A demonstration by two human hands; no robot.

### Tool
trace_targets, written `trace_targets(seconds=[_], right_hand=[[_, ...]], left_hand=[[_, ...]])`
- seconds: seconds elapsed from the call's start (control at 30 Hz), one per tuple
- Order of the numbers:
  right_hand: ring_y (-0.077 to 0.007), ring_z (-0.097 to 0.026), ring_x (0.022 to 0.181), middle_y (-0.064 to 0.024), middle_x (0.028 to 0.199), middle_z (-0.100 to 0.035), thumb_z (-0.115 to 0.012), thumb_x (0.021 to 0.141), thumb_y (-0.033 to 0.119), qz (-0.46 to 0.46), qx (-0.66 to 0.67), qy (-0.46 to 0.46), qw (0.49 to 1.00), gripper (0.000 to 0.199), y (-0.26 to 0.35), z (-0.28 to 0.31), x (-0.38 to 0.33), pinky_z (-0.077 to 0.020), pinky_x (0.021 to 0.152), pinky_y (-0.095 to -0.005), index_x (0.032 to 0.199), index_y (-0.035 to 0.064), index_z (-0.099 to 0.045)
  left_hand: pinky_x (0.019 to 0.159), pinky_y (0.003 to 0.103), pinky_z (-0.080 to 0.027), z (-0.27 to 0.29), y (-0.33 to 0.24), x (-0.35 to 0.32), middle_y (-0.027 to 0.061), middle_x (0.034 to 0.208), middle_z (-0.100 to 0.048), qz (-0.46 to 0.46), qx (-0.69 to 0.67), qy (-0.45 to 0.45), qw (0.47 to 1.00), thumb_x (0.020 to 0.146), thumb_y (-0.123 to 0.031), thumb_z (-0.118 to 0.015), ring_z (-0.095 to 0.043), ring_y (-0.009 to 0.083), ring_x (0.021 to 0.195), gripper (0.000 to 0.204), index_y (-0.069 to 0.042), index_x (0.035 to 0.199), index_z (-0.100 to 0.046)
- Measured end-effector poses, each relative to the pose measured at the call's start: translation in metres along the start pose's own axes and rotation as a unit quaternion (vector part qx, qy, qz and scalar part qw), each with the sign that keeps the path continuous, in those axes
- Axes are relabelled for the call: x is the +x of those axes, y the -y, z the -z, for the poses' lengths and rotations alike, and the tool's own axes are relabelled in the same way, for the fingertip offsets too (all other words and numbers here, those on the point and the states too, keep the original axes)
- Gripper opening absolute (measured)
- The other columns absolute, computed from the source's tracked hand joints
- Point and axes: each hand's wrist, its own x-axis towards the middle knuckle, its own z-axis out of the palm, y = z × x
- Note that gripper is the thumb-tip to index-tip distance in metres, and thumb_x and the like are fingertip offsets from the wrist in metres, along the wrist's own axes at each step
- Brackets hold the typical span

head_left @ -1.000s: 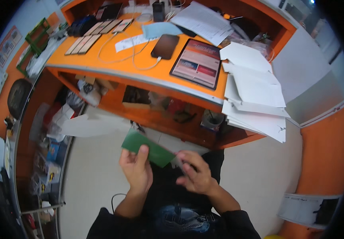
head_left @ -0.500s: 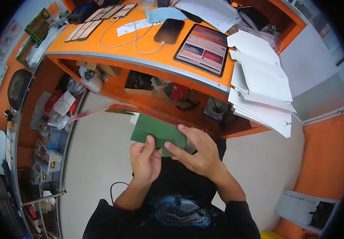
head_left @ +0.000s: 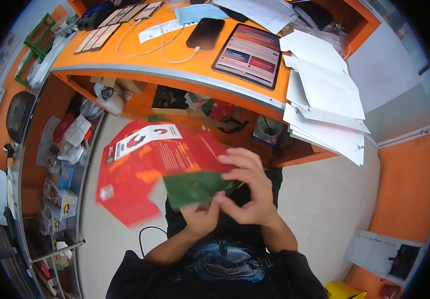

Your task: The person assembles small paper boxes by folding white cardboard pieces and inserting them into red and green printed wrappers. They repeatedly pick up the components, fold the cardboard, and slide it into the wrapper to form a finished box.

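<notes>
Between my hands, above my lap, is an opened-out cardboard box (head_left: 145, 159), red with orange patches and a white printed strip, with a dark green panel at its near right corner. My left hand (head_left: 201, 219) grips the green panel's near edge, its thumb uppermost and its other fingers hidden behind or below. My right hand (head_left: 251, 194) holds the right side of the box, thumb close to the left thumb and fingers bent over the edge. The red part fans out to the left, blurred by motion.
Ahead stands an orange desk (head_left: 120, 60) with a tablet (head_left: 249, 55), a phone on a white cable (head_left: 205, 34), and a row of phones (head_left: 98, 37). Stacked white card sheets (head_left: 324, 99) overhang its right edge. Shelves (head_left: 65, 199) with plastic boxes line the left.
The box has turned in my hands: its red printed face, edge-on before, now spreads open to the left. My left hand has shifted nearer my body and right, bringing the thumbs together.
</notes>
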Motion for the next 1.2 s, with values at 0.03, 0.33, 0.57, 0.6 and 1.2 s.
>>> trace_targets(seconds=[0.03,0.33,0.57,0.6,1.2], right_hand=[[-0.0333,-0.06,0.108,-0.0142,0.121,-0.064,-0.078,0.066,0.006,0.044,-0.013,0.014,0.999,0.047,0.01,-0.009,0.011,-0.0487,0.09,-0.0454,0.111,0.0049,-0.068],[-0.0225,-0.069,0.091,-0.0069,0.094,-0.07,-0.073,0.069,0.008,0.277,-0.218,-0.02,0.936,0.019,0.009,-0.036,0.018,-0.0535,0.077,-0.0355,0.087,0.0033,-0.072],[-0.0252,-0.07,0.092,-0.0106,0.096,-0.071,-0.073,0.071,0.01,0.164,-0.181,-0.082,0.966,0.023,-0.006,-0.056,-0.003,-0.055,0.078,-0.0378,0.092,0.0014,-0.072],[-0.0255,-0.07,0.091,-0.0108,0.096,-0.071,-0.074,0.07,0.01,0.144,-0.171,-0.093,0.97,0.024,-0.002,-0.059,-0.006,-0.0553,0.077,-0.0378,0.093,0.0014,-0.072],[-0.0339,-0.063,0.101,-0.0135,0.12,-0.064,-0.08,0.071,0.025,0.037,-0.154,0.004,0.987,0.047,-0.01,-0.03,-0.019,-0.0513,0.08,-0.0427,0.115,0.0105,-0.068]], left_hand=[[0.096,0.035,-0.048,0.003,0.008,-0.006,0.0103,0.124,-0.06,-0.025,0.026,0.016,0.999,0.091,0.002,-0.066,-0.057,0.0185,0.114,0.036,0.005,0.126,-0.055],[0.1,0.036,-0.045,0.028,-0.002,0.011,0.0099,0.131,-0.055,0.052,-0.09,0.055,0.993,0.093,-0.003,-0.065,-0.053,0.0195,0.12,0.041,0.001,0.131,-0.051],[0.104,0.037,-0.043,0.039,-0.007,0.01,0.0096,0.136,-0.052,0.104,-0.152,0.057,0.981,0.094,-0.007,-0.064,-0.049,0.0204,0.126,0.045,-0.002,0.135,-0.048],[0.105,0.037,-0.043,0.039,-0.008,0.011,0.0096,0.137,-0.051,0.11,-0.155,0.058,0.98,0.094,-0.008,-0.064,-0.049,0.0205,0.126,0.045,-0.002,0.136,-0.047],[0.114,0.039,-0.037,0.058,0.008,0.013,0.0089,0.15,-0.042,0.226,-0.463,0.077,0.854,0.097,-0.019,-0.062,-0.04,0.0235,0.14,0.057,-0.01,0.148,-0.037]])
